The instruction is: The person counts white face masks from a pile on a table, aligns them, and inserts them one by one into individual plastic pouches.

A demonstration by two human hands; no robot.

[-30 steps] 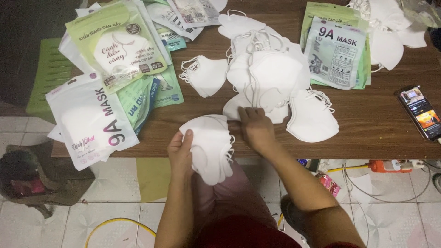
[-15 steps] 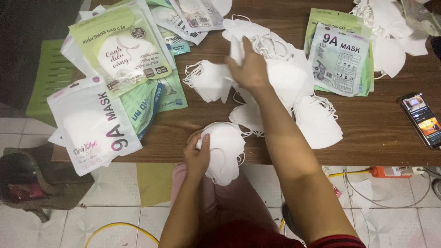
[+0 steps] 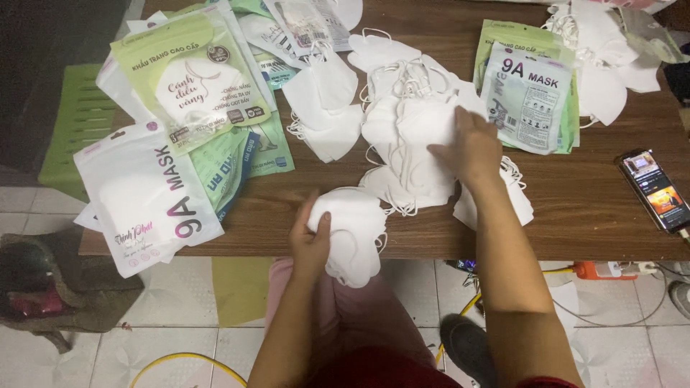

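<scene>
My left hand [image 3: 311,241] grips a small stack of white face masks [image 3: 353,231] at the near edge of the brown wooden table [image 3: 575,208], the stack hanging partly over the edge. My right hand [image 3: 468,147] lies on top of a heap of loose white masks [image 3: 406,136] in the middle of the table, fingers spread and pressing on one mask. Whether its fingers have closed on that mask is hidden.
Green and white mask pouches [image 3: 190,82] lie piled at the left, one white pouch [image 3: 147,197] overhanging the edge. Another pouch stack [image 3: 528,93] and more masks [image 3: 600,65] sit at the right. A lit phone [image 3: 655,190] lies near the right edge. A green stool [image 3: 72,122] stands to the left.
My right hand has come down from the far side of the heap to its right part. My left hand with the stack has shifted slightly toward the table edge.
</scene>
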